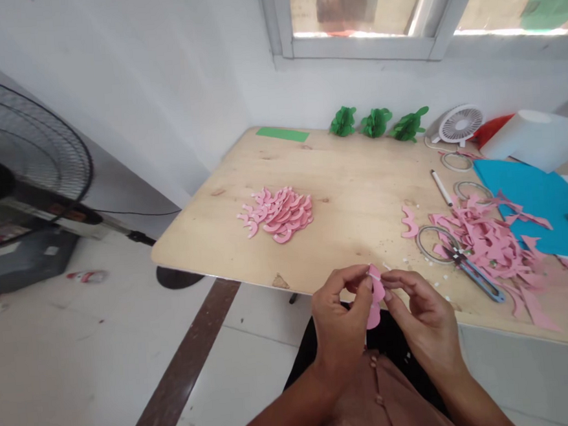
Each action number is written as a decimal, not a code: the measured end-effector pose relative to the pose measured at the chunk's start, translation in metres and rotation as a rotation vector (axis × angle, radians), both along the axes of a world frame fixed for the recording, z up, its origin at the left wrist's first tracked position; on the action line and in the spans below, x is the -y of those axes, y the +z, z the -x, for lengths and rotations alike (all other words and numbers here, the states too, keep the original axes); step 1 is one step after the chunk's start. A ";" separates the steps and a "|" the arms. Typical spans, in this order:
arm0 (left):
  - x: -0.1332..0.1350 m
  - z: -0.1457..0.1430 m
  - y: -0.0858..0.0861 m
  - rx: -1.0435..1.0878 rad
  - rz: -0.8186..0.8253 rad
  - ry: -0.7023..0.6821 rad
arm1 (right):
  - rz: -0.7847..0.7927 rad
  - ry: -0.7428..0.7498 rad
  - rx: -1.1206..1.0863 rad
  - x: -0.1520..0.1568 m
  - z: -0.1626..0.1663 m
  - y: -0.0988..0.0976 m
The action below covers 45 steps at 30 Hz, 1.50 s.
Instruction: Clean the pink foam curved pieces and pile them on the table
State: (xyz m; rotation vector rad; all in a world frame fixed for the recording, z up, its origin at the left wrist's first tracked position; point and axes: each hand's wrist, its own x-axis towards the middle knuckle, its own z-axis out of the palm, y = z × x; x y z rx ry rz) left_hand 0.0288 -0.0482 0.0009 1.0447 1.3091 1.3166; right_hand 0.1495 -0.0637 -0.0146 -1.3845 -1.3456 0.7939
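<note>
Close to my body, at the table's front edge, a pink scalloped paper cutout (pixel 375 291) with a narrow white strip near its top is held between my hands. My left hand (pixel 342 316) pinches it by its left side, thumb in front. At its right edge, the thumb and fingertips of my right hand (pixel 427 320) close on the paper; a tiny white bit shows by the index fingertip. Left of my hands lies a heap of similar pink cutouts (pixel 286 213) with white bits on their ends. A single wavy pink cutout (pixel 409 222) lies to the right.
Pink paper scraps (pixel 494 237) spread on the right of the wooden table (pixel 208 238), with a blue-handled cutter-like tool (pixel 480 278), tape rings (pixel 455 161), a white marker (pixel 441 188) and blue sheets (pixel 546 201). Green paper shapes (pixel 376 123) and a small fan (pixel 461 124) stand behind.
</note>
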 end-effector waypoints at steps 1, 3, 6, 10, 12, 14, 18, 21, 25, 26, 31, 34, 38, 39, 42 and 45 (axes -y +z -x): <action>0.000 0.000 0.000 -0.009 -0.005 0.001 | 0.005 0.001 -0.002 0.000 0.000 0.000; 0.000 -0.001 0.000 -0.021 -0.011 0.002 | 0.013 0.001 -0.006 0.000 0.001 0.001; -0.001 -0.001 0.000 -0.015 -0.004 0.010 | 0.016 -0.014 -0.003 0.000 0.001 0.000; -0.003 -0.001 0.000 0.022 0.013 0.012 | -0.027 -0.042 0.028 0.000 0.001 -0.003; -0.003 -0.001 0.000 0.030 0.012 0.012 | -0.037 -0.028 0.051 0.001 0.001 -0.003; -0.003 -0.001 0.000 0.030 0.012 0.013 | -0.033 -0.019 0.072 0.002 0.001 -0.002; -0.002 -0.001 0.000 0.020 0.007 0.014 | -0.033 -0.023 0.086 0.002 0.001 -0.001; -0.001 -0.001 -0.001 -0.008 -0.003 0.022 | -0.050 -0.015 0.076 0.002 0.000 -0.002; 0.000 -0.001 0.000 -0.048 -0.030 0.016 | -0.049 -0.019 0.086 0.002 0.000 -0.003; 0.000 -0.001 0.001 -0.058 -0.039 0.015 | -0.050 -0.021 0.089 0.002 0.000 -0.003; 0.001 0.000 0.003 -0.159 -0.096 0.013 | -0.062 -0.016 0.093 0.002 -0.001 -0.004; 0.001 0.001 0.001 -0.204 -0.143 0.011 | -0.074 -0.019 0.099 0.002 -0.001 -0.005; 0.001 0.000 -0.001 -0.215 -0.212 0.023 | -0.087 -0.028 0.126 0.003 -0.002 -0.008; 0.001 0.000 -0.001 -0.226 -0.228 0.028 | -0.087 -0.027 0.135 0.003 -0.002 -0.009; 0.001 0.000 -0.001 -0.265 -0.270 0.041 | -0.089 -0.033 0.160 0.004 -0.002 -0.009; 0.000 0.000 -0.001 -0.285 -0.295 0.046 | -0.095 -0.043 0.178 0.004 -0.001 -0.006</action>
